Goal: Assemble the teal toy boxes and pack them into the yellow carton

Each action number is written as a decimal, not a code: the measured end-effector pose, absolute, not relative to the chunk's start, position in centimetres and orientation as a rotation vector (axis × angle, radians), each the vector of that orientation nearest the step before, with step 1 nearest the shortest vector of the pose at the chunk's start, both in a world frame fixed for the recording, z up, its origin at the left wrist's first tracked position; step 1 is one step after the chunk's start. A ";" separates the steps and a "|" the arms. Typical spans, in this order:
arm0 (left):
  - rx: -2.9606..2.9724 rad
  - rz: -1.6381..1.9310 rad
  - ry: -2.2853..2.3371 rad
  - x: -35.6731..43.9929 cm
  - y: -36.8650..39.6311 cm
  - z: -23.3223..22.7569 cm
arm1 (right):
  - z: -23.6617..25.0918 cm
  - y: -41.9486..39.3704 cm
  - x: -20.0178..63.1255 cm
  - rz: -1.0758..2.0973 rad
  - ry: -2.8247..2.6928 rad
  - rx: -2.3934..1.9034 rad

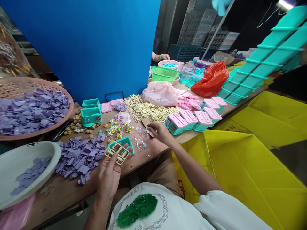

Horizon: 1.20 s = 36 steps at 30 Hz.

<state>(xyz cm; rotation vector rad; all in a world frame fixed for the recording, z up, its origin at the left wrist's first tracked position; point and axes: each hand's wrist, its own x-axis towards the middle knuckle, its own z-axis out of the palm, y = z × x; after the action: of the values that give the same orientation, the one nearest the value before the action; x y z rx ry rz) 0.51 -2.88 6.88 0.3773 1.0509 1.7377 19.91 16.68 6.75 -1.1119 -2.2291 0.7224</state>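
Two hands at work at the desk's point(59, 191) near edge: I note the left hand point(109, 174) closed on a teal tray point(122, 144) with a cream sprue frame point(116, 152) laid over it, held tilted toward the camera, probably for fitting. The right hand point(161, 132) reaches forward, fingertips pinching at clear blister pieces point(141, 143); I cannot tell whether it holds one. Purple parts point(79, 156) are heaped left of the tray, likely within reach as stock.

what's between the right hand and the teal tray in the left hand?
Small clear plastic pieces on bare tabletop lie between right hand and teal tray, head view.
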 end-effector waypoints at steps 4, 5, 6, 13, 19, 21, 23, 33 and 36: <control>0.386 1.719 1.074 -0.3 -3.9 7.2 | 5.8 20.8 19.5 0.540 -2.289 -1.257; 0.395 1.710 1.073 -0.3 -4.1 7.2 | 5.6 21.5 18.8 0.521 -2.308 -1.268; 0.401 1.703 1.072 -0.3 -4.3 7.2 | 5.3 22.2 18.0 0.497 -2.328 -1.280; 0.456 1.759 1.125 -1.6 -6.5 6.1 | 4.8 26.9 14.9 0.247 -2.342 -1.459; 0.493 1.714 1.140 -3.0 -6.8 6.1 | 4.7 28.8 14.1 0.154 -2.443 -1.505; 0.462 1.714 1.103 -2.6 -6.4 6.3 | 4.5 28.7 13.7 0.169 -2.457 -1.480; 0.416 1.707 1.049 -2.0 -5.9 6.3 | 4.6 28.7 13.7 0.182 -2.413 -1.448; 0.330 1.657 0.825 -0.6 -2.7 7.5 | 6.3 25.0 17.9 0.649 -1.795 -1.132; 0.324 1.771 0.826 0.5 -0.6 8.1 | 5.9 20.0 17.5 1.168 -1.474 -0.875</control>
<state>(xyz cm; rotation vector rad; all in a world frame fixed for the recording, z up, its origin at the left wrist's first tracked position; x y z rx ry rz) 0.46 -0.63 8.06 0.3243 0.8264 1.7705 17.51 20.03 5.91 -0.8747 -1.4737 1.1678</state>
